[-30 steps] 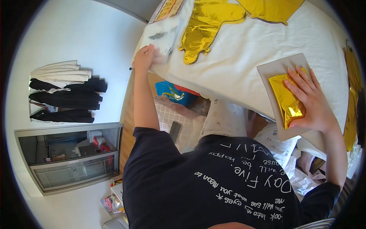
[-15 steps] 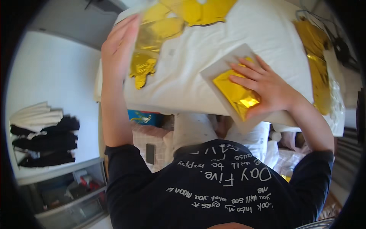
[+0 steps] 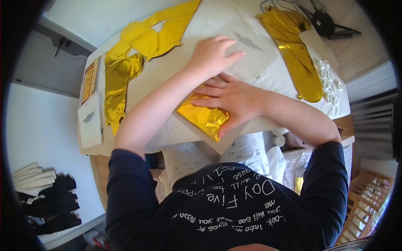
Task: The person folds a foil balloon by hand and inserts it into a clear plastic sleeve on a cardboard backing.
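Nearest to me was the dark printed shirt point(image 3: 226, 209), with both sleeves running up from the lower edge toward the white-covered table point(image 3: 268, 75). Just beyond the table's near edge lay a folded gold foil balloon point(image 3: 205, 117), a crumpled rectangle whose long axis ran diagonally from upper left to lower right. My right hand point(image 3: 228, 98) lay flat across its upper right part, fingers spread and stretched toward the left, palm down; it pressed the foil rather than gripped it, and nothing was closed inside it. The foil therefore sat directly beneath and to the lower left of those fingers. My left hand point(image 3: 211, 54) rested a little farther out, knuckles bent, fingers pointing right, laid on a clear flat packet sleeve point(image 3: 251, 50) that lay on the table beyond the foil; I saw no grasp there, only contact from above. The right hand was clearly the nearer one to the folded foil.

Farther left lay a long flattened gold balloon shape point(image 3: 119, 79) and a small white paper packet point(image 3: 90, 121). At the far right stretched another gold foil balloon point(image 3: 297, 54), with a strip of white adhesive dots point(image 3: 328, 79) beside it.
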`<action>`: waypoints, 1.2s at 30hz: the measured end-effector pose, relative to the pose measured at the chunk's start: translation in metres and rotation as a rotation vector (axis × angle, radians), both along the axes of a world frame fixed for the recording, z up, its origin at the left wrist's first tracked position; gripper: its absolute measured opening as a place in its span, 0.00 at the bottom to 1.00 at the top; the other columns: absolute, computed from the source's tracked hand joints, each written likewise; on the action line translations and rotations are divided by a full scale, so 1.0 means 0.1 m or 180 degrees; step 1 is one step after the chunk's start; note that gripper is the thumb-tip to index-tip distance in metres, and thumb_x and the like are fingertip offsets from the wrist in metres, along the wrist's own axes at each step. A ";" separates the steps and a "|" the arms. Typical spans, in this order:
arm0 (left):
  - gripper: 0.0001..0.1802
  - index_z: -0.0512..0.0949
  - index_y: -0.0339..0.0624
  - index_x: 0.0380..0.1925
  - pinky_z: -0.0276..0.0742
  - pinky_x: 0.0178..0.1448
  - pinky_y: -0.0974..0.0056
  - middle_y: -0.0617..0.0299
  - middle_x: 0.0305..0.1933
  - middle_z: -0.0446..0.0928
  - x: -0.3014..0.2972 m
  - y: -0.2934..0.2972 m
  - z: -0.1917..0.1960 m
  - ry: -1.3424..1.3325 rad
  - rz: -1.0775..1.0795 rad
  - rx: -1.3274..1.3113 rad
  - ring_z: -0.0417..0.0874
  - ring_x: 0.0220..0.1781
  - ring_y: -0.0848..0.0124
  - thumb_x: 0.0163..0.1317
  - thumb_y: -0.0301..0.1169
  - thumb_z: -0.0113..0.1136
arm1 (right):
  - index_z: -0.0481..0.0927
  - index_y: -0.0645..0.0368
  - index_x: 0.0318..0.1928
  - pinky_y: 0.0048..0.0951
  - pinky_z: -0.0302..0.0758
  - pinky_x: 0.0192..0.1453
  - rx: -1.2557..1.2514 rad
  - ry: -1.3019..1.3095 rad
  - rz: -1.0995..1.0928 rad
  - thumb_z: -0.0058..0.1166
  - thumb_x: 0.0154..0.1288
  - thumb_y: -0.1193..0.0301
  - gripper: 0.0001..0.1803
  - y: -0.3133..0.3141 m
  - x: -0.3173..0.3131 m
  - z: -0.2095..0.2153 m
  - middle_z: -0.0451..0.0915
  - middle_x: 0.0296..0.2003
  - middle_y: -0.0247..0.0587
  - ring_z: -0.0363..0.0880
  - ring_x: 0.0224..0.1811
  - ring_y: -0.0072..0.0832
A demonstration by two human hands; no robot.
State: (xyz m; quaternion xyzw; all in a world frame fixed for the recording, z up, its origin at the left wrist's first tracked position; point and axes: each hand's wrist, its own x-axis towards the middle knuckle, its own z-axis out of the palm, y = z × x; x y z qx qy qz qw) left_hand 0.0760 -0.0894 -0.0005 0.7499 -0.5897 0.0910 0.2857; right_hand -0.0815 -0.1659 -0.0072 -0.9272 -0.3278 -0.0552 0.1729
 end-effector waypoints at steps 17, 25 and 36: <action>0.15 0.81 0.46 0.44 0.76 0.59 0.56 0.60 0.49 0.80 -0.52 1.30 0.05 0.1168 -0.2413 0.0904 0.82 0.54 0.60 0.62 0.36 0.73 | 0.43 0.50 0.85 0.68 0.35 0.85 0.0009 0.0265 -0.0018 0.66 0.41 0.23 0.79 -0.09 -0.03 -0.01 0.55 0.83 0.45 0.46 0.86 0.49; 0.18 0.81 0.39 0.48 0.82 0.54 0.57 0.58 0.51 0.80 -0.68 1.24 0.20 0.2154 -0.1229 0.1203 0.85 0.50 0.58 0.62 0.35 0.74 | 0.30 0.60 0.84 0.63 0.27 0.86 0.0649 0.0756 0.0028 0.34 0.59 0.16 0.73 -0.13 0.09 -0.05 0.52 0.82 0.56 0.43 0.87 0.52; 0.37 0.71 0.49 0.74 0.55 0.83 0.43 0.54 0.73 0.71 -0.57 1.17 -0.01 -0.0264 -0.1508 0.1087 0.65 0.78 0.52 0.69 0.52 0.62 | 0.17 0.55 0.81 0.47 0.37 0.88 0.2322 0.1952 0.0043 0.24 0.71 0.22 0.63 -0.21 0.08 0.17 0.39 0.85 0.58 0.41 0.87 0.47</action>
